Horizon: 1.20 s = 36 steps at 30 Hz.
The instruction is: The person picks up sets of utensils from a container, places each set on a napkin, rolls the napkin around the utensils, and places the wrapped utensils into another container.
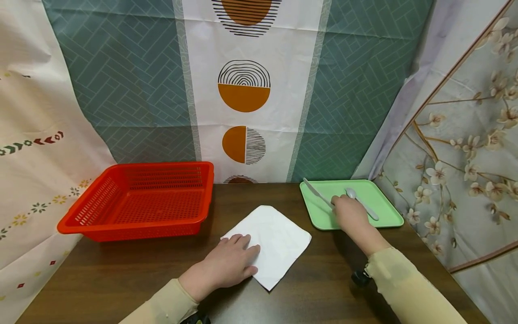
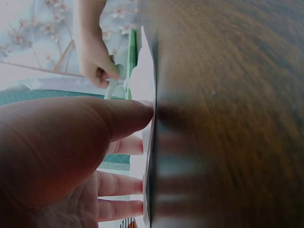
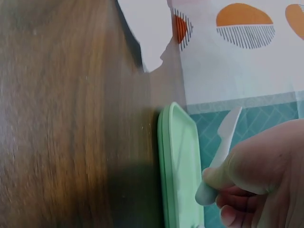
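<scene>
A white paper napkin (image 1: 279,238) lies on the table in a diamond pose. My left hand (image 1: 228,265) rests on its left corner with the fingers spread; in the left wrist view the thumb (image 2: 128,116) and fingertips press against the napkin's surface. Over the green tray (image 1: 388,216) at the right, my right hand (image 1: 350,213) pinches a light grey table knife (image 3: 228,133) by its handle, thumb against the fingers, with the blade pointing away. A spoon (image 1: 366,207) of similar colour lies on the tray beside that hand.
A red perforated plastic basket (image 1: 141,229) stands at the back left of the dark wooden table (image 1: 133,270). Patterned curtains (image 1: 133,90) hang close behind the basket and tray, with flowered cloth (image 1: 477,157) along the right.
</scene>
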Each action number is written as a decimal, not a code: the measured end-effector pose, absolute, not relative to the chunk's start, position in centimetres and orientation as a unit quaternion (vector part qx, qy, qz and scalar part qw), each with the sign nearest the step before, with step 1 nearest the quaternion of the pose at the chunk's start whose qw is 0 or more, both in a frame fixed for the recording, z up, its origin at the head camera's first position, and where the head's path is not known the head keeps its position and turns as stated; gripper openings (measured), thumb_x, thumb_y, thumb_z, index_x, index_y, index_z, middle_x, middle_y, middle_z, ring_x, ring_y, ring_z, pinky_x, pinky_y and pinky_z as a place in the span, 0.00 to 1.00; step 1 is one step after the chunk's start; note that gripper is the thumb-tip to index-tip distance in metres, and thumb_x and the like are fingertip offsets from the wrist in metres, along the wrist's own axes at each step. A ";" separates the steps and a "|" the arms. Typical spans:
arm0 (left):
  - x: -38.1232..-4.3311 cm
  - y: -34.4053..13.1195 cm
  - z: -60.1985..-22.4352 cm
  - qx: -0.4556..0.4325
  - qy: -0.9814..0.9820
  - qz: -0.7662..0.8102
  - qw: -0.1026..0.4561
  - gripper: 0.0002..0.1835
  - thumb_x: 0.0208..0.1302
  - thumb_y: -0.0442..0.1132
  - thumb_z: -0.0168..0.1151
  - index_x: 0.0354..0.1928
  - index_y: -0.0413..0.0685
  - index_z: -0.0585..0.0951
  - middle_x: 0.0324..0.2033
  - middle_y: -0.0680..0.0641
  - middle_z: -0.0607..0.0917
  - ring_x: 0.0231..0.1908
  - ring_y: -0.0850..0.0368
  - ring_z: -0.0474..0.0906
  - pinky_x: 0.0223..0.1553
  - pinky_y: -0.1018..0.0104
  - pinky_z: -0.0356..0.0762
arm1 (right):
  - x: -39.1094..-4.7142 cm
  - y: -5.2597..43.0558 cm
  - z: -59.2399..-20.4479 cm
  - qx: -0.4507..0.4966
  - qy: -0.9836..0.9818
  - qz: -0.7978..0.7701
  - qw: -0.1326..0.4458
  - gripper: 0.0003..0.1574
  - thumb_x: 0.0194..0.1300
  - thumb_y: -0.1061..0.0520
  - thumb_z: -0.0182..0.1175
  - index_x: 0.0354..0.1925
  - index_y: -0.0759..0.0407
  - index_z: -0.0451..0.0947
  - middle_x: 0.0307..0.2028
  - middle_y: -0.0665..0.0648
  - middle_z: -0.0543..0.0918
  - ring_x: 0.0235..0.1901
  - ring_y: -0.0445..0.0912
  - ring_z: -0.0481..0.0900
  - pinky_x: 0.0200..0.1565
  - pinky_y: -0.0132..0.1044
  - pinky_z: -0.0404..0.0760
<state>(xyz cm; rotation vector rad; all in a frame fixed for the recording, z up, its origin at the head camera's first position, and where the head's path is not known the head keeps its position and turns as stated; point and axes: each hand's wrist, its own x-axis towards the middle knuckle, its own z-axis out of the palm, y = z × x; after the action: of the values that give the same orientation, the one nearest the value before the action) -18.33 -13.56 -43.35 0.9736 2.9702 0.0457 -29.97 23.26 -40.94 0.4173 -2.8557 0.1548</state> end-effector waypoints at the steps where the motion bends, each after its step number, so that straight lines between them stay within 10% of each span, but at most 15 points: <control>1: -18.3 -13.6 -43.4 0.311 0.950 0.015 0.007 0.29 0.74 0.55 0.72 0.72 0.54 0.82 0.69 0.39 0.80 0.68 0.39 0.76 0.65 0.35 0.77 | -29.9 23.1 -40.9 0.145 -0.980 0.054 0.129 0.05 0.70 0.68 0.70 0.40 0.68 0.82 0.29 0.61 0.79 0.31 0.59 0.83 0.32 0.56 0.82; 19: -18.1 -13.5 -43.2 0.310 0.950 0.018 0.015 0.29 0.75 0.55 0.71 0.73 0.54 0.82 0.70 0.39 0.80 0.68 0.38 0.75 0.65 0.34 0.77 | -28.6 19.7 -40.7 0.148 -0.978 0.111 0.100 0.07 0.73 0.66 0.70 0.47 0.65 0.82 0.33 0.59 0.82 0.35 0.57 0.84 0.40 0.57 0.83; 36: -18.2 -13.6 -43.5 0.314 0.949 0.011 -0.002 0.29 0.75 0.55 0.70 0.72 0.54 0.82 0.68 0.39 0.80 0.67 0.39 0.76 0.63 0.35 0.78 | -27.4 16.6 -41.4 0.189 -0.961 0.147 0.141 0.32 0.68 0.70 0.73 0.67 0.65 0.76 0.37 0.60 0.89 0.37 0.59 0.89 0.38 0.56 0.85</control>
<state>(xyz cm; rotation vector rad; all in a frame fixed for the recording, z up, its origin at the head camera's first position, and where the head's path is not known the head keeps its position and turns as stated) -18.23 -13.55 -43.49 0.9883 2.9863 0.0344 -27.45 16.61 -41.40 0.5448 -2.7738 0.4245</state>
